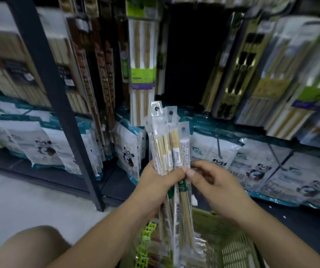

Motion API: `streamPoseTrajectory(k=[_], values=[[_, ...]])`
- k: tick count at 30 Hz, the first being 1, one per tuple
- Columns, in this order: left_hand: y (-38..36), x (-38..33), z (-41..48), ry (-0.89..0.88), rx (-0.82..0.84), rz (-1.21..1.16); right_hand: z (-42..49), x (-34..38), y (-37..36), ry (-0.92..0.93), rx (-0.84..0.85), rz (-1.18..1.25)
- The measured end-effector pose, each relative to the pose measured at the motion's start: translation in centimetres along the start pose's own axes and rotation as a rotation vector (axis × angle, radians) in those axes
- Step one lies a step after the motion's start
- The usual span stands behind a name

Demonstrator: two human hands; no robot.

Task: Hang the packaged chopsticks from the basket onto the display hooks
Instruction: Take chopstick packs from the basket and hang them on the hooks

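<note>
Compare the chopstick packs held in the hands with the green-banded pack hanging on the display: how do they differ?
The held packs are narrow clear sleeves with white punched tabs; the green-banded pack is wider, with a lime band across it. The held packs are fanned in the left hand, the right hand pinching one; the green-banded pack hangs untouched. Both show pale chopsticks standing roughly upright.

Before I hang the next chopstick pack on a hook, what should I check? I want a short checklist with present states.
1. Left hand grips the bundle of packs: ok.
2. Right hand pinches only one pack: cannot tell.
3. Hang holes face up: ok.
4. Dark gap in the display has a free hook: cannot tell.
5. Basket sits under the hands: ok.
</note>
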State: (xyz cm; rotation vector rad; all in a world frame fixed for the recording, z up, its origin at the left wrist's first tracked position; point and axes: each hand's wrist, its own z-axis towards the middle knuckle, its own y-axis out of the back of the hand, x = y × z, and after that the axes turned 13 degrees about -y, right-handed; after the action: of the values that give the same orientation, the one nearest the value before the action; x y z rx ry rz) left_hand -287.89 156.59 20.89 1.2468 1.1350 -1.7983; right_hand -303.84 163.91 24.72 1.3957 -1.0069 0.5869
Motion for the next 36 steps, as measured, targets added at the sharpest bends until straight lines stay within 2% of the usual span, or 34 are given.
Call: streamPoseTrajectory(k=[4, 8, 20, 26, 29, 36], values=[[-0.9, -4.2, 3.1, -0.174, 0.129, 0.141, 2.2, 3.5, 1.9, 0.074, -0.183, 0.155], [-1.6, -6.1, 5.9, -0.269, 0.117, 0.244, 4.6, 7.2, 3.4, 0.142, -0.275, 0.226], [1.0, -8.5, 11.9, -0.453, 0.023, 0.238, 10.3, 13.0, 3.6, 0.283, -0.316, 0.234], [2.3, -9.8, 12.5, -0.555, -0.082, 0.192, 11.9, 17.4, 2.5, 0.343, -0.336, 0.224], [3.3, -10.2, 12.7, -0.537, -0.165, 0.167, 12.5, 19.4, 2.5, 0.380, -0.363, 0.240], [5.9, -9.5, 12.4, -0.433, -0.242, 0.167, 13.9, 22.2, 3.1, 0.419, -0.441, 0.263]])
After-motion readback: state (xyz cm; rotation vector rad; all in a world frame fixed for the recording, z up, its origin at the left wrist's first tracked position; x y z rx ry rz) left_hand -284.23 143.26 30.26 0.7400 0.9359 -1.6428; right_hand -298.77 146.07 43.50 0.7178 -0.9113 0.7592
